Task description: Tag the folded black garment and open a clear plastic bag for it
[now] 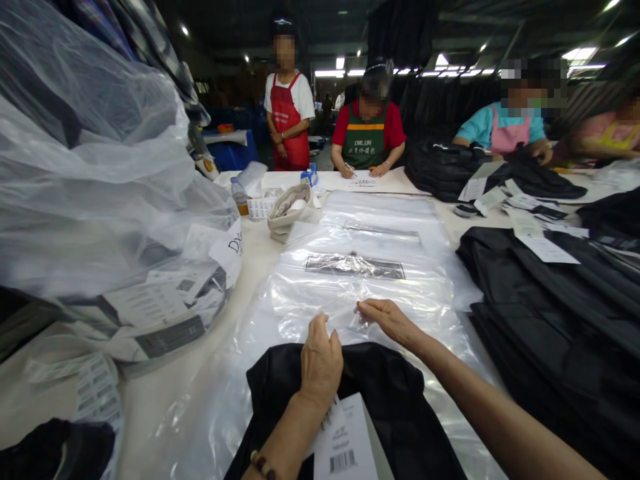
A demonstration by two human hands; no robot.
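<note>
A stack of clear plastic bags (280,300) with printed black boxes lies flat on the table in front of me. My right hand (387,319) pinches the near edge of the top plastic bag between thumb and finger. Beside it, my left hand (323,360) is closed, its curled fingers on the same plastic edge. Under my wrists, nearest my body, is a black fabric bag (395,383) resting on the plastic. White paper tags (345,440), one with a barcode, lie on the black bag below my left hand.
A large filled plastic sack (100,187) stands at the left, near a strip of labels (100,393). Black bags (550,320) with tags are piled on the right. A beige pouch (293,210) and a bottle (239,195) sit farther back. Several people work across the table (260,233).
</note>
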